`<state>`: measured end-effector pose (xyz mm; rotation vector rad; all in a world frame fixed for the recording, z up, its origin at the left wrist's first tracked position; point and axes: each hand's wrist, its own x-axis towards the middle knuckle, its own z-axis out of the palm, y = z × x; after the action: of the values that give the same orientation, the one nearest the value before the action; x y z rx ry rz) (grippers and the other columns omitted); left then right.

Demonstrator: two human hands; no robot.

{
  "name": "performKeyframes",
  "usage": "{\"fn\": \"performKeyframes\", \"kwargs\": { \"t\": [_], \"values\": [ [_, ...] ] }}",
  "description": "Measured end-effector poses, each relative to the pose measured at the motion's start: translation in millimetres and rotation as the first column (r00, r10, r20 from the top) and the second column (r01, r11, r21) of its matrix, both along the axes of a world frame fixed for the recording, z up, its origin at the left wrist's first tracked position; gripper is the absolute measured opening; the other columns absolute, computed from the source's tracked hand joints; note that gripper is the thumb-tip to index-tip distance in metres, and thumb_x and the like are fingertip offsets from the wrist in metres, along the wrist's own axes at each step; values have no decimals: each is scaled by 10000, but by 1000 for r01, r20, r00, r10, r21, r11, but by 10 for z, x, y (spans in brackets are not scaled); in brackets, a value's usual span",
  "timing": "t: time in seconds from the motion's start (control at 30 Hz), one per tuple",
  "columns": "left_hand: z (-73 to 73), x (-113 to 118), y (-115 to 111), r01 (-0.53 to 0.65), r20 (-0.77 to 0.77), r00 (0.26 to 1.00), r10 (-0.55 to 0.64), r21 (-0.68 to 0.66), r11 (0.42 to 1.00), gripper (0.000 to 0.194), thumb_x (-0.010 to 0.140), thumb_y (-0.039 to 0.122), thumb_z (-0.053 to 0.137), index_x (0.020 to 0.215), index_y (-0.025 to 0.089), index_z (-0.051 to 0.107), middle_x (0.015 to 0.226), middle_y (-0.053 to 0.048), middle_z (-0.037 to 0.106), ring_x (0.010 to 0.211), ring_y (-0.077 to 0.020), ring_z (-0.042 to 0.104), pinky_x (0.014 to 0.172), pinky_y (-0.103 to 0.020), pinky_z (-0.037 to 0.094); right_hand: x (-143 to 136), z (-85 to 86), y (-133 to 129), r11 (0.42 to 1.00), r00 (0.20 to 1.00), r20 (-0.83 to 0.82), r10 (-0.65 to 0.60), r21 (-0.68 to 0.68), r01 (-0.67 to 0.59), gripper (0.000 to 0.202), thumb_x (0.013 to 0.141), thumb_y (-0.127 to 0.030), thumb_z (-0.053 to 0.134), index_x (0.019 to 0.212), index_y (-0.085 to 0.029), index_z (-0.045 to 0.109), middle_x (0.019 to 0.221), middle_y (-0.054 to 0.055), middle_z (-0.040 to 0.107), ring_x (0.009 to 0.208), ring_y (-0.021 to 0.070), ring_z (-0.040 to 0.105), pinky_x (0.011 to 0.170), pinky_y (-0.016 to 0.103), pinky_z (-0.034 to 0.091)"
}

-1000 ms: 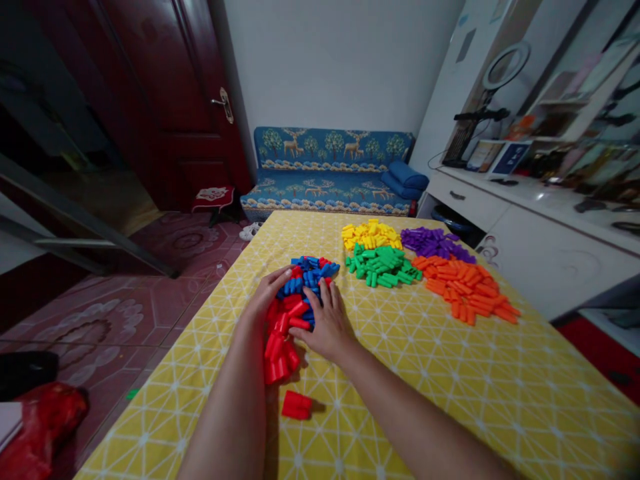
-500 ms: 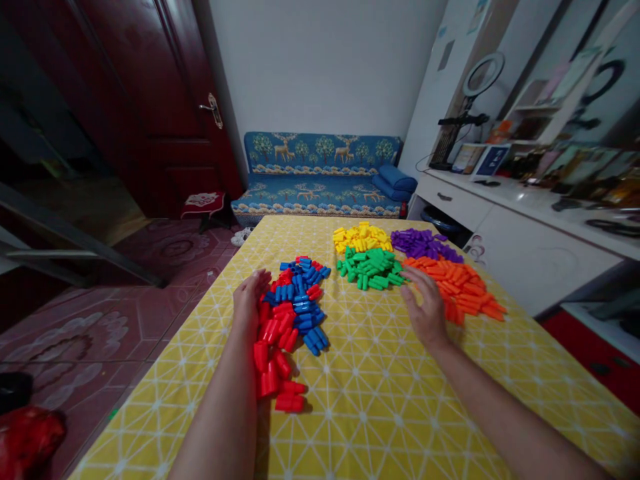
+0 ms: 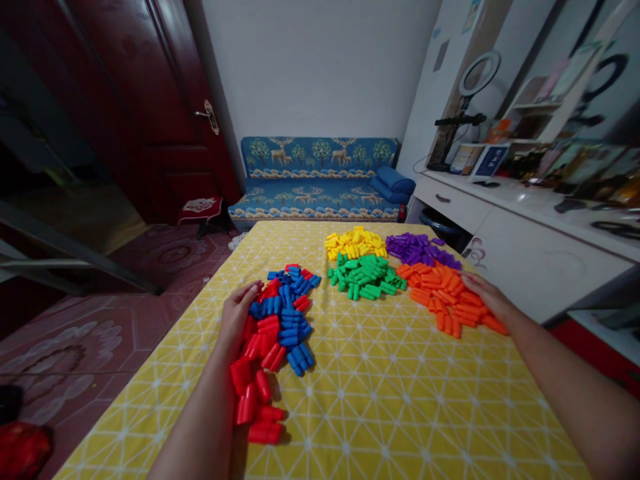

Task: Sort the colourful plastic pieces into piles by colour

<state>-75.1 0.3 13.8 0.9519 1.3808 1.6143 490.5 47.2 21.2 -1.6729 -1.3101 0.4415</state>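
Table [image 3: 380, 387]: one, yellow-patterned, bearing five piles of small plastic pieces.

Red-and-blue pile [image 3: 291, 320]: on my left, strung out lengthwise; red mostly at the near end, blue along its right side, a few reds among the blues at the far end. Now uncovered on its right side, where my other hand was a second ago. The two colours remain mixed, so I judge this part unfinished.

Orange pile [image 3: 445, 293]: on the right, single-coloured, spread towards the table's edge.

Green pile [image 3: 367, 275]: centre, next to the orange.

Purple pile [image 3: 420, 251]: behind the orange.

Yellow pile [image 3: 356, 245]: behind the green.

Left hand [image 3: 237, 310]: mine, still at the mixed pile's left edge, fingers loosely bent, gripping nothing that I can see.

Right hand [image 3: 485, 293]: mine, shifted across to the orange pile's outer edge; fingers extended, no grip visible, so the orange seems to have my attention.

Red pieces [image 3: 265, 433]: at the mixed pile's near tip.
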Motion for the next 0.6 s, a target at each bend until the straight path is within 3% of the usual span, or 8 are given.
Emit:
{"fn": "performKeyframes", "kwargs": {
  "t": [0.07, 0.13, 0.3, 0.4, 0.6],
  "values": [
    [31, 13, -14, -6, -33, 999, 5, -8, 1000, 459, 663, 466, 766, 996, 151, 743, 1114, -129, 735, 1148, -304, 632, 1036, -427, 461, 46, -95, -39, 991, 969, -234, 82, -81, -104, 473, 773, -468, 617, 1148, -185, 674, 1183, 180, 674, 991, 275, 680, 789, 368, 530],
    [60, 26, -26, -4, -63, 998, 3, -15, 1000, 439, 673, 466, 754, 984, 156, 748, 1113, -122, 736, 1156, -304, 627, 1038, -424, 460, 78, -172, -101, 984, 948, -307, 81, -125, -124, 468, 714, -457, 668, 1108, -204, 677, 1247, 146, 650, 1098, 292, 634, 875, 396, 514],
    [65, 41, -28, 4, -66, 998, -5, -27, 1000, 447, 679, 472, 743, 989, 151, 746, 1100, -126, 740, 1139, -303, 635, 1005, -415, 483, -146, -221, -341, 984, 975, -164, 153, -64, -165, 439, 700, -510, 680, 1024, -216, 710, 1285, 103, 630, 1247, 295, 533, 1057, 425, 403],
    [22, 25, -9, 15, -68, 998, -16, -27, 1000, 459, 679, 487, 742, 997, 156, 747, 1104, -124, 738, 1141, -303, 632, 1005, -418, 477, -481, -211, -495, 989, 984, -109, 138, -35, -143, 432, 695, -526, 663, 1000, -224, 713, 1291, 84, 623, 1263, 277, 518, 1106, 418, 347],
    [-25, 21, 8, 76, -118, 990, -79, -31, 997, 520, 662, 527, 753, 1031, 162, 750, 1113, -116, 736, 1129, -307, 633, 985, -411, 479, -1301, -265, -729, 997, 998, 6, 65, 49, -65, 485, 743, -526, 590, 1092, -200, 676, 1198, 104, 662, 1133, 271, 589, 1029, 432, 417]
  ]
}}
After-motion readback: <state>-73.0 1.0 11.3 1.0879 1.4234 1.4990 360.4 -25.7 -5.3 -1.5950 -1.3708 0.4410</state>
